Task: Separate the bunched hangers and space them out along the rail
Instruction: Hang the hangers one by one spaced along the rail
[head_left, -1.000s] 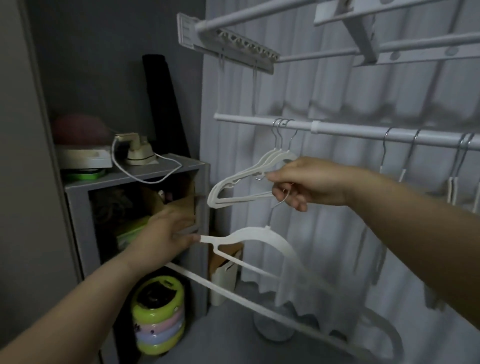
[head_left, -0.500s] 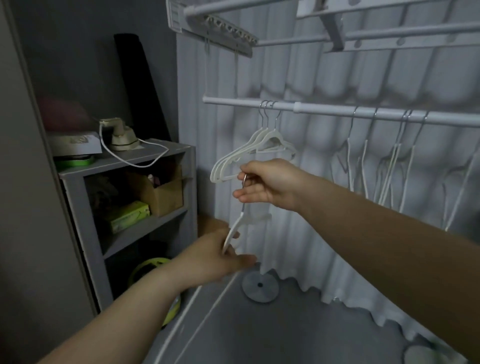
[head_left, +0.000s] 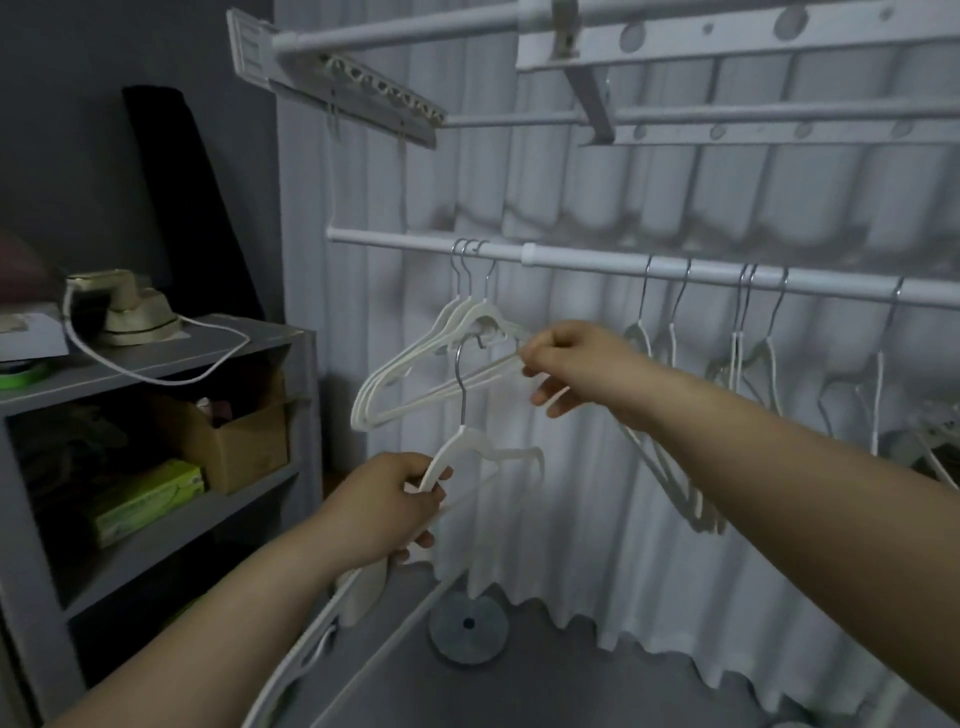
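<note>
A white rail (head_left: 597, 258) runs across in front of a white curtain. Three white hangers (head_left: 410, 369) hang bunched together on its left part. My right hand (head_left: 566, 366) pinches the right end of that bunch. A loose white hanger (head_left: 470, 441) with a metal hook is off the rail, below the bunch. My left hand (head_left: 389, 504) grips its left shoulder. Its hook reaches up to the bunch's necks; whether it is caught there I cannot tell. Several more hangers (head_left: 748, 353) hang spread along the rail's right part.
A grey shelf unit (head_left: 156, 431) stands at the left with an iron (head_left: 127, 312), a cardboard box and a green box. A drying rack (head_left: 623, 67) hangs overhead. White rods cross low in front of me, and a round stand base (head_left: 467, 626) lies on the floor.
The loose hanger has swung from wide and low to upright under the bunch. My left hand moved right and up to its shoulder; my right hand left its hook for the bunch's right end.
</note>
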